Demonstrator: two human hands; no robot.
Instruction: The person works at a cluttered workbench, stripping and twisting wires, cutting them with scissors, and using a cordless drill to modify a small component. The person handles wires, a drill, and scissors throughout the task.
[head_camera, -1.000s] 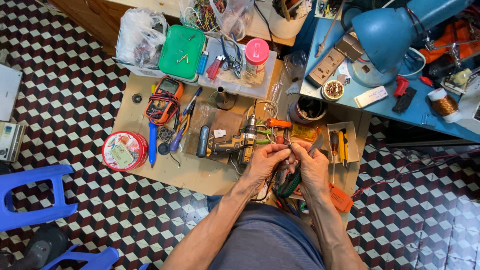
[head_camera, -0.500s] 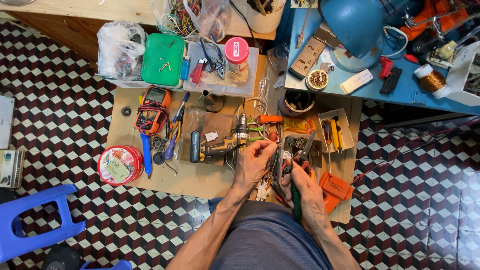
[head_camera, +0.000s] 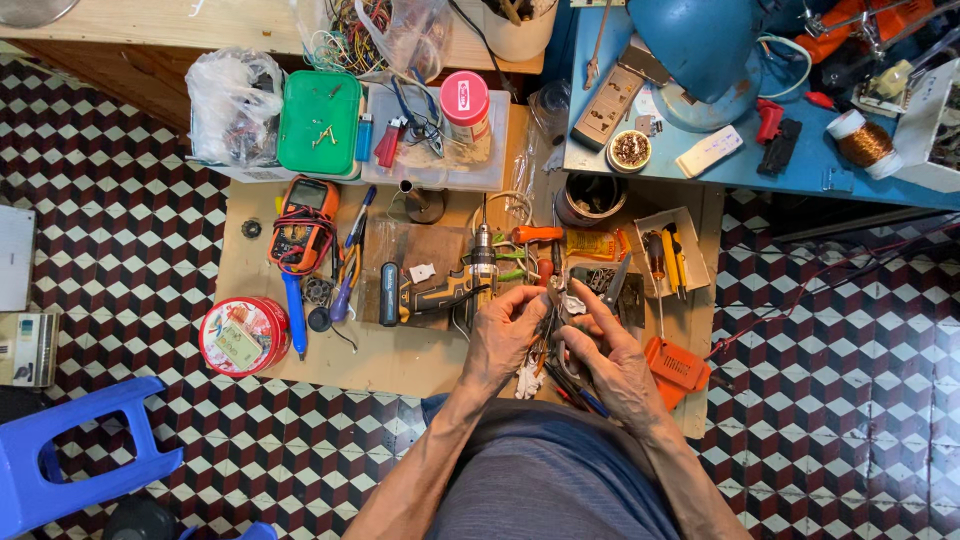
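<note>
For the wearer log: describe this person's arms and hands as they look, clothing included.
Both forearms are bare, with no sleeve in view. The left hand and right hand wear no gloves; no ring, watch or bracelet shows. The arms are lean, with visible veins and tendons. Below them lies grey-blue cloth, apparently the person's clothing.

On the surface (head_camera: 420, 360), a drill (head_camera: 440, 290) lies left of both hands; a multimeter (head_camera: 303, 223) sits further left, a tin (head_camera: 243, 335) before it.

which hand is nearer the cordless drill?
Left. The left hand sits right beside the cordless drill, at its chuck end. The right hand is farther off, beyond the left hand.
</note>
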